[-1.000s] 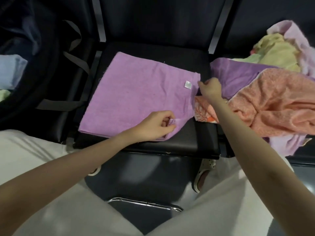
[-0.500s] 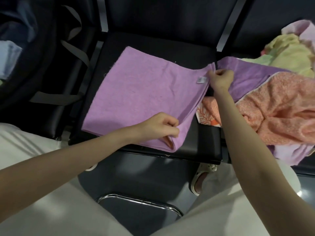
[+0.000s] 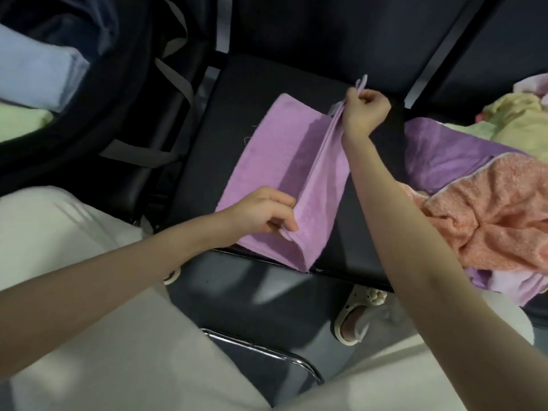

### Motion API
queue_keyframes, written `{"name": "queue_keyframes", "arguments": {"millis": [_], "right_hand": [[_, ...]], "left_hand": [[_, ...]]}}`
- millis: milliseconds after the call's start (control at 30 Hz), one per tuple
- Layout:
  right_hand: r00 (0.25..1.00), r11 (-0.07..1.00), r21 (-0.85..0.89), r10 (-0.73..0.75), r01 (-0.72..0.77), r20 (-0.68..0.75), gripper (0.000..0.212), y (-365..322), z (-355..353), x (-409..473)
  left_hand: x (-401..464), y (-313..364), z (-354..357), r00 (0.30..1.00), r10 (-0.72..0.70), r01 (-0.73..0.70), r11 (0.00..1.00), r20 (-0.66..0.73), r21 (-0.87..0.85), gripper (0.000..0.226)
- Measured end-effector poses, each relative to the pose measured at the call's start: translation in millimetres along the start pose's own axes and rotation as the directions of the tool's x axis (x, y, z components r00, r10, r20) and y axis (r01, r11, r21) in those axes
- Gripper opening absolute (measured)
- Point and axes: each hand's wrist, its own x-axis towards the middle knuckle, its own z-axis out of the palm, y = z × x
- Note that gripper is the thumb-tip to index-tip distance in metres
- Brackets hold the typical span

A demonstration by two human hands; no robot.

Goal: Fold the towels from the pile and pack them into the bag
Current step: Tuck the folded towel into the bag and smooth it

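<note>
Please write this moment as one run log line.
step: folding | left hand: pinches lilac towel near corner | right hand: lifts far corner | bag: open

Single head-worn view, looking forward and down, close over lap and black seat [image 3: 370,209]; wide-angle.

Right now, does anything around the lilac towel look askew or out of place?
Nothing serious. Both hands, left hand and right hand, pinch the lilac towel mid-fold. Its near corner overhangs the seat edge, and the unfolded pile sprawls at the right.
</note>
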Motion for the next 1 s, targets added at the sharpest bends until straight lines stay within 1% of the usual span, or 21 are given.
{"name": "queue_keyframes", "arguments": {"millis": [67, 133, 200, 233, 267, 300, 333, 367, 400, 433, 500, 533, 600, 667, 700, 733, 800, 867, 933, 1000], "right_hand": [[1.000, 1.000, 0.005, -0.021, 0.021, 0.015, 0.006, -9.5, 26.4, -16.2], [0.998, 0.999, -0.003, -0.037, 0.037, 0.044, 0.014, -14.1, 52.4, -31.1], [0.994, 0.997, -0.055, -0.051, 0.056, 0.095, 0.024, -10.3, 75.5, -42.5], [0.991, 0.994, -0.096, -0.048, 0.061, 0.127, 0.026, -5.9, 84.9, -47.3], [0.986, 0.987, -0.147, -0.034, 0.059, 0.163, 0.025, -0.6, 92.5, -51.3], [0.980, 0.978, -0.203, -0.015, 0.056, 0.197, 0.024, 5.8, 98.5, -54.3], [0.975, 0.965, -0.256, 0.000, 0.058, 0.222, 0.025, 12.0, 102.9, -56.5], [0.970, 0.952, -0.300, 0.020, 0.054, 0.240, 0.028, 15.8, 105.6, -58.8], [0.966, 0.944, -0.326, 0.038, 0.050, 0.257, 0.030, 17.7, 107.0, -61.1], [0.961, 0.941, -0.337, 0.059, 0.037, 0.270, 0.027, 18.3, 108.2, -63.6], [0.947, 0.946, -0.323, 0.088, 0.017, 0.308, 0.025, 16.3, 106.9, -68.2], [0.939, 0.950, -0.312, 0.088, 0.022, 0.333, 0.026, 14.1, 102.4, -71.6], [0.922, 0.942, -0.325, 0.048, 0.087, 0.385, 0.023, 10.2, 83.5, -83.3], [0.901, 0.915, -0.361, -0.002, 0.177, 0.435, 0.008, 16.1, 53.1, -98.1], [0.893, 0.898, -0.380, -0.029, 0.221, 0.450, 0.010, 21.0, 34.5, -107.6], [0.888, 0.882, -0.394, -0.055, 0.257, 0.456, 0.018, 26.7, 13.7, -119.1], [0.905, 0.853, -0.440, -0.083, 0.281, 0.418, 0.025, 39.0, -26.2, -143.6], [0.935, 0.824, -0.511, -0.058, 0.243, 0.351, 0.030, 46.7, -61.1, -169.7], [0.953, 0.804, -0.575, 0.035, 0.152, 0.301, 0.040, 50.5, -86.2, -193.5], [0.951, 0.760, -0.645, 0.139, 0.076, 0.276, 0.052, 52.9, -101.4, -211.7]], "left_hand": [[-9.6, -4.1, -18.6, 0.997, 0.005, -0.008, 0.999, -0.074, -0.038, 0.030], [-17.4, -8.2, -33.7, 0.992, 0.007, -0.018, 0.996, -0.127, -0.084, 0.041], [-19.7, -18.0, -48.8, 0.979, -0.032, 0.007, 0.992, -0.200, -0.124, 0.042], [-17.8, -25.4, -56.7, 0.967, -0.063, 0.036, 0.993, -0.248, -0.111, 0.038], [-16.1, -32.9, -63.3, 0.954, -0.085, 0.072, 0.996, -0.289, -0.056, 0.034], [-14.9, -41.6, -69.8, 0.941, -0.082, 0.109, 0.992, -0.329, 0.064, 0.032], [-15.2, -49.7, -75.6, 0.933, -0.049, 0.141, 0.961, -0.357, 0.236, 0.031], [-16.6, -56.2, -79.9, 0.927, -0.011, 0.179, 0.891, -0.375, 0.418, 0.028], [-19.1, -61.7, -82.5, 0.918, 0.027, 0.214, 0.805, -0.395, 0.553, 0.026], [-21.5, -67.3, -84.4, 0.909, 0.053, 0.240, 0.744, -0.413, 0.623, 0.023], [-24.9, -73.9, -85.9, 0.888, 0.081, 0.278, 0.691, -0.453, 0.667, 0.021], [-26.4, -73.5, -85.3, 0.872, 0.095, 0.298, 0.675, -0.481, 0.674, 0.022], [-26.5, -74.2, -86.2, 0.835, 0.132, 0.330, 0.658, -0.534, 0.677, 0.026], [-25.1, -75.1, -88.0, 0.803, 0.152, 0.349, 0.664, -0.577, 0.661, 0.032], [-23.8, -76.6, -88.8, 0.795, 0.154, 0.348, 0.676, -0.587, 0.649, 0.034], [-22.4, -78.3, -88.7, 0.793, 0.155, 0.340, 0.689, -0.589, 0.640, 0.036], [-20.7, -82.0, -85.6, 0.793, 0.160, 0.322, 0.709, -0.588, 0.627, 0.035], [-19.7, -85.0, -79.1, 0.791, 0.177, 0.313, 0.706, -0.586, 0.636, 0.038], [-20.2, -86.2, -72.2, 0.778, 0.186, 0.327, 0.696, -0.600, 0.639, 0.043], [-20.9, -85.0, -66.5, 0.765, 0.169, 0.362, 0.686, -0.621, 0.632, 0.044]]}}
